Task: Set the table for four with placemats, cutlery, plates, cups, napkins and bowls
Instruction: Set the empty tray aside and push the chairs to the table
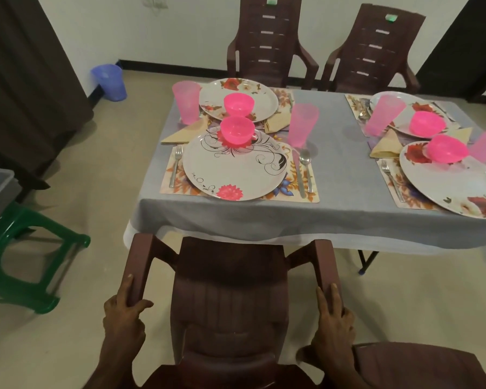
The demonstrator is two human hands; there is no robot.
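Your left hand (124, 318) and right hand (334, 324) each wrap fingers round an armrest of the chair (230, 304), just short of the desk (334, 220) edge; open floor lies left.

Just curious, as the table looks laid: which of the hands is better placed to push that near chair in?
Neither alone. The left hand grips the chair's left armrest and the right hand grips the right one, evenly placed. Probably both push together toward the table.
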